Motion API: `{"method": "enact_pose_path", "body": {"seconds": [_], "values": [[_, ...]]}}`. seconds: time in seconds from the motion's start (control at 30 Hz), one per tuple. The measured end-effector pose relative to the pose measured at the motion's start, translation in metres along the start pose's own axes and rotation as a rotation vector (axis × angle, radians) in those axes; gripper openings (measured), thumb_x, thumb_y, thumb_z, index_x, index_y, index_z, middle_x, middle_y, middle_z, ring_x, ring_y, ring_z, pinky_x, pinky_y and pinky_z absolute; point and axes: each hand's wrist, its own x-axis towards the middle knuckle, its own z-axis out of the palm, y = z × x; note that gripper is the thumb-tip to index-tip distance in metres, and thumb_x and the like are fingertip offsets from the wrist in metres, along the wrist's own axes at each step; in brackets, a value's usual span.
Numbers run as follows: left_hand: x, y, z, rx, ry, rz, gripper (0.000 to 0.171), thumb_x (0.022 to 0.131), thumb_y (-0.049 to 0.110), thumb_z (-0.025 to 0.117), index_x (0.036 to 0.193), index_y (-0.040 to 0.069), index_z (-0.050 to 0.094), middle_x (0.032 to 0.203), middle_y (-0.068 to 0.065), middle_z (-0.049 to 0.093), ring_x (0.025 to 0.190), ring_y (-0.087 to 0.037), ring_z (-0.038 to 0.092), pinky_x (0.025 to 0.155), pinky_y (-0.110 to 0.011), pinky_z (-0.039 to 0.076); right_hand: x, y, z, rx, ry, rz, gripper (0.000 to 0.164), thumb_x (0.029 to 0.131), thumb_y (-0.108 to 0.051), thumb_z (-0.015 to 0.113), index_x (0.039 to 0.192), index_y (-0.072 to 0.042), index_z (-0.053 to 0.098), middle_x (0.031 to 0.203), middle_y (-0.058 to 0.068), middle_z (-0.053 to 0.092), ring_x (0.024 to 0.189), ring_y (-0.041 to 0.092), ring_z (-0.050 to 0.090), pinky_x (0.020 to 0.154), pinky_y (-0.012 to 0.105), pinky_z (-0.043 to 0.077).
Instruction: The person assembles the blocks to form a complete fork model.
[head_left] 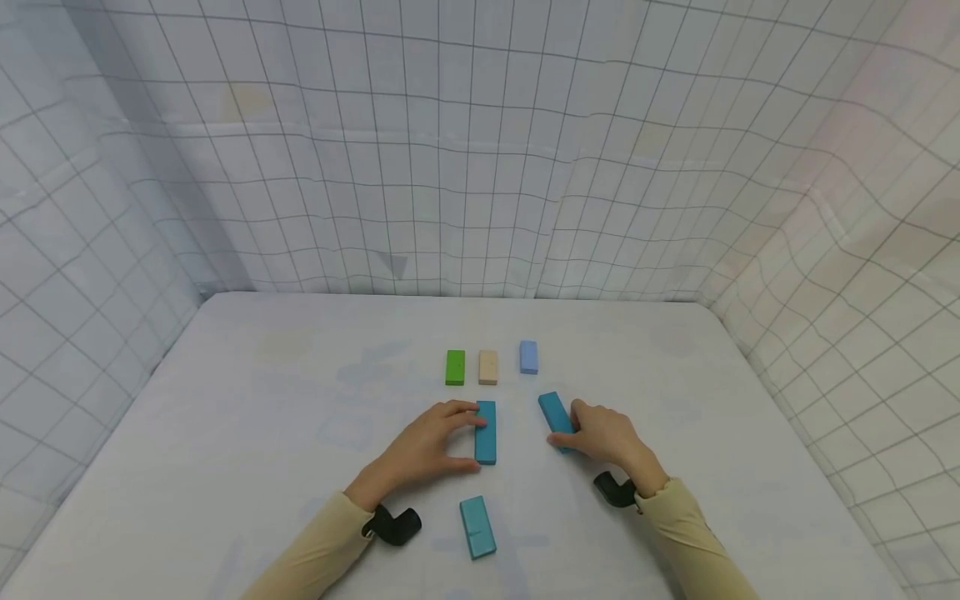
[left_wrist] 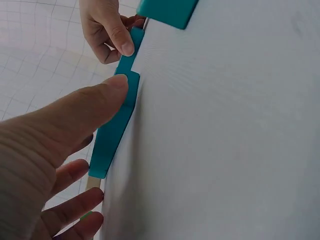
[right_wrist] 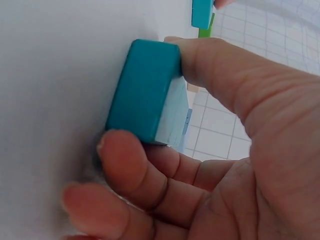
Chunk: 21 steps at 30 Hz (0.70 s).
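A long blue block (head_left: 487, 442) lies flat near the middle of the table, its length pointing away from me. My left hand (head_left: 432, 446) is beside it, fingertips over its left edge and thumb by its near end. The left wrist view shows those fingers spread, with the thumb tip overlapping the block (left_wrist: 112, 137). To the right, my right hand (head_left: 606, 432) pinches a second blue block (head_left: 553, 410), which is angled to the left at its far end. In the right wrist view, thumb and fingers are on opposite sides of that block (right_wrist: 142, 90).
Beyond the hands stand a green block (head_left: 455, 367), a beige block (head_left: 488, 367) and a light blue block (head_left: 528, 357). A teal block (head_left: 477, 527) lies slightly turned between the forearms. White grid-patterned sheets (head_left: 480, 167) surround the white table (head_left: 262, 433).
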Motion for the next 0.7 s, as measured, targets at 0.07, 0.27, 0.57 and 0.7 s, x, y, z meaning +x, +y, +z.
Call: {"method": "enact_pose_path", "body": {"seconds": [0.07, 0.27, 0.57, 0.7], "values": [[0.000, -0.002, 0.000, 0.002, -0.006, 0.015, 0.054, 0.078, 0.037, 0.079, 0.125, 0.016, 0.062, 0.138, -0.004, 0.047, 0.127, -0.025, 0.041, 0.103, -0.044, 0.034, 0.000, 0.000, 0.001, 0.001, -0.001, 0.000, 0.039, 0.083, -0.040, 0.072, 0.075, -0.011, 0.047, 0.059, -0.001, 0.044, 0.053, 0.013, 0.040, 0.049, 0.026, 0.030], [-0.001, -0.007, 0.003, -0.009, 0.012, 0.047, 0.052, 0.079, 0.039, 0.077, 0.124, 0.017, 0.064, 0.139, -0.002, 0.048, 0.127, -0.023, 0.041, 0.102, -0.044, 0.034, 0.000, -0.001, 0.002, -0.007, 0.007, -0.001, 0.038, 0.083, -0.039, 0.072, 0.075, -0.011, 0.047, 0.059, 0.000, 0.044, 0.053, 0.013, 0.040, 0.049, 0.026, 0.029], [-0.001, -0.010, 0.007, -0.020, 0.035, 0.068, 0.052, 0.078, 0.043, 0.077, 0.123, 0.020, 0.065, 0.137, 0.001, 0.051, 0.123, -0.020, 0.044, 0.100, -0.044, 0.036, -0.003, -0.004, 0.005, -0.027, 0.041, -0.012, 0.036, 0.082, -0.037, 0.073, 0.077, -0.011, 0.048, 0.059, -0.002, 0.044, 0.052, 0.013, 0.041, 0.047, 0.025, 0.030], [0.000, -0.013, 0.010, -0.043, 0.050, 0.067, 0.051, 0.077, 0.042, 0.078, 0.122, 0.021, 0.066, 0.136, 0.001, 0.051, 0.122, -0.019, 0.043, 0.100, -0.045, 0.035, -0.003, -0.003, 0.007, -0.029, 0.065, -0.013, 0.033, 0.081, -0.035, 0.074, 0.079, -0.011, 0.051, 0.059, -0.002, 0.046, 0.052, 0.013, 0.043, 0.047, 0.026, 0.032]]}}
